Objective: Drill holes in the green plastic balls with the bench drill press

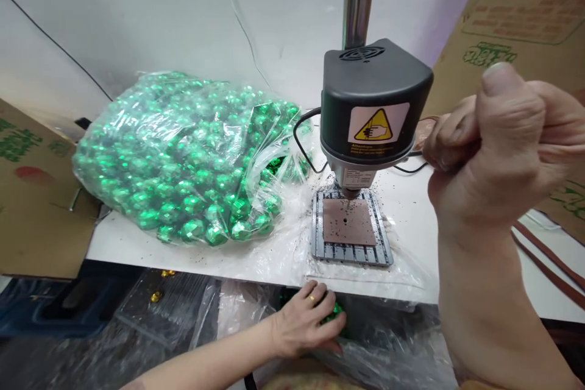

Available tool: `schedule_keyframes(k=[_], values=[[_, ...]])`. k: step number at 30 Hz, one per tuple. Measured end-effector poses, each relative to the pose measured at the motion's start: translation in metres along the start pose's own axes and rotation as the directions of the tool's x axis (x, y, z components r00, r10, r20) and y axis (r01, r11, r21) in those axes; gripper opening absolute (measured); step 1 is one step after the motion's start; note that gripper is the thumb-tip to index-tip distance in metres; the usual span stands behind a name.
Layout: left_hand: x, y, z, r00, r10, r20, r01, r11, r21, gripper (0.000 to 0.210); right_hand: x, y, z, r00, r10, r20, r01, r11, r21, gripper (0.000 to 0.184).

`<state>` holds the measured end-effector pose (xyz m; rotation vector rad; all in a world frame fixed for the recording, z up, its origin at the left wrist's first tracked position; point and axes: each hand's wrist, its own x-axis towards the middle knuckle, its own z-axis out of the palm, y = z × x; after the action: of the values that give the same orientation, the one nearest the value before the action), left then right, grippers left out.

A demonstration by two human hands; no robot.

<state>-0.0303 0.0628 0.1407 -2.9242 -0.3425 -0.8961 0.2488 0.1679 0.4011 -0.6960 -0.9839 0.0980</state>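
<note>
My left hand, a gold ring on one finger, is below the table's front edge. Its fingers are curled over a shiny green faceted ball, mostly hidden by the hand. My right hand is raised beside the black head of a small bench drill press, closed in a fist around what looks like its dark lever, most of which the fingers hide. Under the chuck, a brown square board with a small hole lies on the slotted metal base, amid dark shavings.
A big clear bag of green faceted balls lies left of the drill press. Cardboard boxes flank both sides. A steel column rises behind the head. Clear plastic hangs below the table edge. Brown straps lie at right.
</note>
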Motion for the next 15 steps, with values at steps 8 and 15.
schedule_keyframes(k=[8,15], values=[[0.097,-0.183,-0.054,0.699,-0.713,0.061,0.699,0.699,0.153,0.045,0.0,-0.001,-0.001,1.0,-0.004,0.002,0.004,1.0,0.002,0.054],[0.166,-0.292,-0.077,0.189,-0.928,0.321,0.92,0.282,0.273,0.048,-0.002,-0.001,0.0,1.0,-0.023,0.006,0.023,0.999,-0.028,0.049]])
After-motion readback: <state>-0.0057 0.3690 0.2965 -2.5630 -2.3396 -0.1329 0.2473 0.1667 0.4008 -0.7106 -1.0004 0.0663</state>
